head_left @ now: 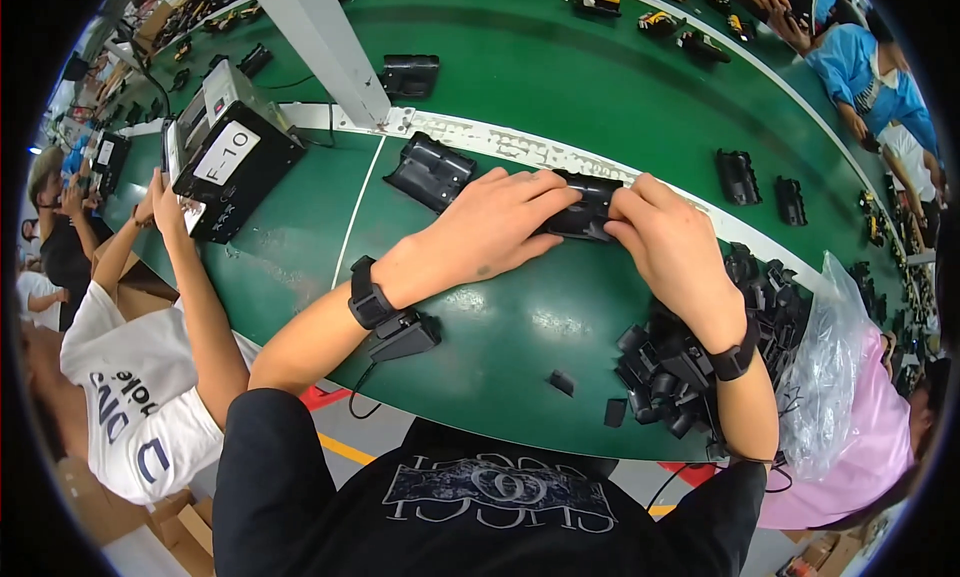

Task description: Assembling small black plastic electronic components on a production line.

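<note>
Both my hands grip one black plastic housing part (588,205) above the green table (520,317). My left hand (490,227) closes over its left end, and my right hand (668,239) pinches its right end. A similar black housing (432,171) lies just to the left, on the white stripe. A heap of small black plastic parts (672,365) sits under my right forearm. Each of my wrists wears a black band, the left one with a small black device (402,335) and cable.
A black box-shaped machine (232,147) stands at the left, with another person's hands on it. A clear plastic bag (822,367) lies at the right edge. More black parts (738,175) and workers line the far side. A grey post (322,47) rises behind.
</note>
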Motion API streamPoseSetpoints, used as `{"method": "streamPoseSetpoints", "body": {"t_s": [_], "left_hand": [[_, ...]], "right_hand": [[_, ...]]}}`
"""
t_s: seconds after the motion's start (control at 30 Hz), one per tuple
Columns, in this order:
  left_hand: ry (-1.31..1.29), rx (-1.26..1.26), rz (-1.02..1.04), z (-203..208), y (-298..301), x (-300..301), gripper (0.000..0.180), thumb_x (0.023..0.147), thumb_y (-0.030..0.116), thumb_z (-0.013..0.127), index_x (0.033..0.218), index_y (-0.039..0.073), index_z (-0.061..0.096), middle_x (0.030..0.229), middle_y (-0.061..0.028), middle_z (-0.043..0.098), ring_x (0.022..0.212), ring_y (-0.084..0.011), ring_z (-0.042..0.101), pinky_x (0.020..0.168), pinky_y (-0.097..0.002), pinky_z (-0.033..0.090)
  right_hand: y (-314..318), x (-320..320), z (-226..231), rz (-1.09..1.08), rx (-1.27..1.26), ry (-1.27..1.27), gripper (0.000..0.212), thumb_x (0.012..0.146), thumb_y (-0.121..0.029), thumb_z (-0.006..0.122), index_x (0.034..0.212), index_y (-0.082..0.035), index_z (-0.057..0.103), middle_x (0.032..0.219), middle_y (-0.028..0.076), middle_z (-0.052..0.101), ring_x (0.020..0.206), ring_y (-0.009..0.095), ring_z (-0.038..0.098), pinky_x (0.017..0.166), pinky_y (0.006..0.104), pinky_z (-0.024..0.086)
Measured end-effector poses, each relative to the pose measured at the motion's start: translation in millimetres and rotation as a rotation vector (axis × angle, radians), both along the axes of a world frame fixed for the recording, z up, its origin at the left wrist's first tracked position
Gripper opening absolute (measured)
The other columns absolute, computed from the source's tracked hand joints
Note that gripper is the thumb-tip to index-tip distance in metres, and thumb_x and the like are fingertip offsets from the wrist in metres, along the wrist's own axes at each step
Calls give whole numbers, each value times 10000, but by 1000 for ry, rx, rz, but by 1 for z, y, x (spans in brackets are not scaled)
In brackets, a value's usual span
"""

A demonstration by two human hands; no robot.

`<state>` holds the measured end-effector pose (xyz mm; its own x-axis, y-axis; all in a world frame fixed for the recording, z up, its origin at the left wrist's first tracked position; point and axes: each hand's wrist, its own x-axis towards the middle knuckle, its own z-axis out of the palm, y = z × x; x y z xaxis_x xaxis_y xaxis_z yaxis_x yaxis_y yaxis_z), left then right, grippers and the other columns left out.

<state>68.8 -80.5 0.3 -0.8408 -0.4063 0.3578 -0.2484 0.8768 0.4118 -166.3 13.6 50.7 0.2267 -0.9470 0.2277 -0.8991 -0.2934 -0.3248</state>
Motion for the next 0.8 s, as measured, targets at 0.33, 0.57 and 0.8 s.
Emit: {"method": "streamPoseSetpoints", "body": {"t_s": [0.33,0.57,0.8], "left_hand": [[16,28,17,-1,9,-1,417,938,290,780,1296,111,660,1200,-32,653,1009,-258,656,847,-407,489],[37,-91,47,-10,14,-12,448,908,330,817,1315,171,716,1138,4,670,949,-203,651,815,-365,486],[26,-208,92,-6,13,-15,413,919,319,798,1307,191,744,1090,11,655,896,-193,652,773,-347,475]], "right_hand": [[-6,2,-9,26,-15,131,143,900,-95,759,962,-57,636,973,88,591,930,314,648,780,452,548],[-21,-1,-2,72,70,188,125,865,-62,776,896,-21,662,950,117,641,951,335,662,798,465,551],[-32,-4,-3,144,95,202,128,835,-61,786,894,-15,683,961,152,686,971,380,686,826,496,551]]}}
